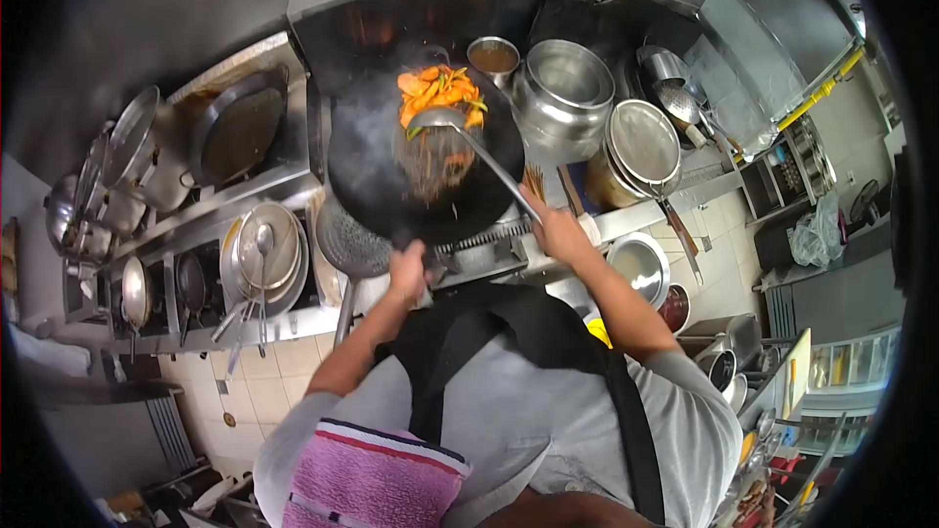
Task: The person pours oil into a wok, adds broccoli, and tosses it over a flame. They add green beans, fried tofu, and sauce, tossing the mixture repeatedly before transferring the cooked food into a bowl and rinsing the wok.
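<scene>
In the middle of the head view a large black wok sits on the range, with pale smoke over its left side. Orange and green food pieces are heaped toward its far side. My right hand is closed around the long handle of a metal ladle. The ladle's bowl is against the near edge of the food. My left hand is closed at the wok's near edge, where its handle is; the fingers cover most of it. A perforated skimmer lies just left of the wok.
Behind and right of the wok stand a small pot of brown liquid, a large metal pot and a strainer over a container. Stacked strainers and several pans occupy the left. A metal bowl is near my right forearm.
</scene>
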`<state>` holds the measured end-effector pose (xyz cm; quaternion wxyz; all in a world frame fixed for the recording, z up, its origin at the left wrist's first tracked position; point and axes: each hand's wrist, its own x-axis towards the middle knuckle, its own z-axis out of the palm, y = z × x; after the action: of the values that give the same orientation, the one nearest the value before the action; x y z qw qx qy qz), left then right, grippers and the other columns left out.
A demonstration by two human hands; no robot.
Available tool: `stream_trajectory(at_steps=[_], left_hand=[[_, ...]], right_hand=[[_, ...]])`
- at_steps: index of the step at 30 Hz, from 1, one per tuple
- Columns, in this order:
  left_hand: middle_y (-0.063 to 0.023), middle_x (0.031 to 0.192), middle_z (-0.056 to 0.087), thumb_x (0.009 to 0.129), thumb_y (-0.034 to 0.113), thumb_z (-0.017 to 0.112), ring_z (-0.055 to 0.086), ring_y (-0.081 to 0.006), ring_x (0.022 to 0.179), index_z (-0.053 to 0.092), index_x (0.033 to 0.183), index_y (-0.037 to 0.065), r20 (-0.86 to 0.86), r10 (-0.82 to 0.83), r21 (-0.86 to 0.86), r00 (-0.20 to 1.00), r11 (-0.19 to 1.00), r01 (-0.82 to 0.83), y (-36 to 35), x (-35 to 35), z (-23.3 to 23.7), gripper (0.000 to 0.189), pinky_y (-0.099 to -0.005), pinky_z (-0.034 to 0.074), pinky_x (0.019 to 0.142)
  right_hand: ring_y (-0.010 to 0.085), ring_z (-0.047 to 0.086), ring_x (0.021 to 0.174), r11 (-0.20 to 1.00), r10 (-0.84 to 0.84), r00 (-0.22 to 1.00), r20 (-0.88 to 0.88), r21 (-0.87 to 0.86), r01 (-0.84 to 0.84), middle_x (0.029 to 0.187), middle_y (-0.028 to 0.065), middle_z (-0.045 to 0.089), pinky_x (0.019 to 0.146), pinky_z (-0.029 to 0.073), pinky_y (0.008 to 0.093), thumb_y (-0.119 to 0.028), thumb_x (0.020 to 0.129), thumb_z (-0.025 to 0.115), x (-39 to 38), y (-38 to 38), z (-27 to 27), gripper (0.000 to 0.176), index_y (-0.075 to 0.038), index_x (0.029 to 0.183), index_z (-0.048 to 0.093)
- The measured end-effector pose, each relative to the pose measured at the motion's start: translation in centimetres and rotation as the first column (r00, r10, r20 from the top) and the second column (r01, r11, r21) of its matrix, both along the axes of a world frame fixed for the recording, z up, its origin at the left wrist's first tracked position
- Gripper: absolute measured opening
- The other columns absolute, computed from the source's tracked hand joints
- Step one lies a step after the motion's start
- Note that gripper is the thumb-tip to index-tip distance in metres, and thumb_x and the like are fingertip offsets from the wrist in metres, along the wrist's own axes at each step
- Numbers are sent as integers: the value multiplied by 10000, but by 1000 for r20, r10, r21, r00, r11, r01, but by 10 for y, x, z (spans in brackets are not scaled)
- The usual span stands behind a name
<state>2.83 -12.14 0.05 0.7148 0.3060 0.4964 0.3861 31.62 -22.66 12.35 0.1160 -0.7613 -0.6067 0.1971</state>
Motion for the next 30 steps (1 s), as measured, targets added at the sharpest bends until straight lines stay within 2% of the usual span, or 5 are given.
stream_trajectory(at_steps=[8, 13, 18, 28, 30], left_hand=[[-70, 773, 571, 1006, 281, 546, 440, -138, 436, 571, 1008, 88, 208, -55, -314, 977, 942, 120, 58, 13, 103, 194, -248, 301, 318], [-84, 869, 585, 1014, 309, 578, 426, -164, 474, 559, 1046, 120, 152, -42, -335, 988, 938, 91, 115, 37, 39, 193, -287, 321, 360], [-22, 1114, 693, 988, 164, 540, 586, -174, 632, 610, 1272, 124, 120, -115, -91, 986, 988, 126, -16, -19, 41, 295, -312, 355, 385], [-107, 851, 649, 1051, 303, 479, 438, -103, 471, 589, 1116, 88, 187, -209, -321, 960, 910, 261, 113, 22, 53, 250, -208, 302, 338], [-53, 889, 665, 1044, 285, 490, 464, -110, 496, 611, 1169, 135, 190, -66, -207, 980, 973, 105, 54, 8, 49, 230, -217, 294, 360]], right_hand=[[358, 733, 1037, 959, -126, 882, -453, 173, 226, 1217, 287, 689, 911, 548, 396, -17, 953, 630, -9, -54, 18, 718, -165, 1613, 390], [269, 676, 1188, 917, -31, 830, -557, 313, 245, 1308, 248, 673, 1009, 497, 347, -4, 965, 614, -17, -33, 1, 660, -75, 1588, 408], [243, 593, 1332, 895, -5, 814, -580, 362, 263, 1458, 211, 603, 1107, 430, 331, 12, 969, 605, -5, -52, -1, 644, -35, 1580, 408], [96, 602, 804, 883, 68, 796, -601, 408, 232, 1055, 98, 677, 724, 528, 261, -42, 1025, 550, -6, -40, 20, 626, -68, 1619, 353], [90, 535, 562, 950, -146, 629, -764, 70, 305, 846, 45, 629, 512, 480, 273, -35, 1026, 542, -17, -49, 69, 656, -81, 1638, 314]])
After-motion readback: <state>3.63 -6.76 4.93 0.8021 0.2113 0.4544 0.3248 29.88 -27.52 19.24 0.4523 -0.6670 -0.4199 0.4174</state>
